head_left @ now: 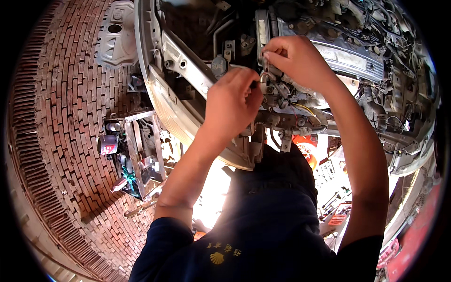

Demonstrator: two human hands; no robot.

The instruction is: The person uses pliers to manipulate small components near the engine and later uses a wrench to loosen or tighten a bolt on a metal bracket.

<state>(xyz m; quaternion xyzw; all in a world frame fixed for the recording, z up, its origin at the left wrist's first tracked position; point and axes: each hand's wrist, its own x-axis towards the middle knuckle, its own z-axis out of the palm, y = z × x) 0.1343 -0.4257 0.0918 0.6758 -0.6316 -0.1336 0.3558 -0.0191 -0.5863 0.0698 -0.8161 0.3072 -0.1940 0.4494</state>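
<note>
— Brick paving (75, 98) is being shown all down the left side, its rows bent by the wide lens. What is being worked on?

— An open engine bay (394, 98) is being worked in, across the top and right. Much of it is being taken up by dark hoses, brackets and tangled cables, and light is being reflected by a silvery engine cover (366, 66)

— And nearer the person?

— Dark clothing (277, 225) is being worn, and two bare forearms are being extended up into the bay. Off to the left, assorted clutter is being held by a wooden frame (132, 141), while a grey metal panel (123, 44) is being supported by the bricks higher up

— How are the hands being held?

— Close together. The left hand (233, 101) is being held curled, just below a round dark cap (219, 66); its fingertips are being largely hidden, so how tightly they are closed, and on what, cannot be told. The right hand (291, 58) is being held above and to the right, thumb and forefinger pressed into a pinch

— Pinched on what?

— Just left of a bunch of wires (280, 88), one thin wire (266, 69) is apparently being gripped, its pale strand being seen below those fingertips, between the hands
</note>
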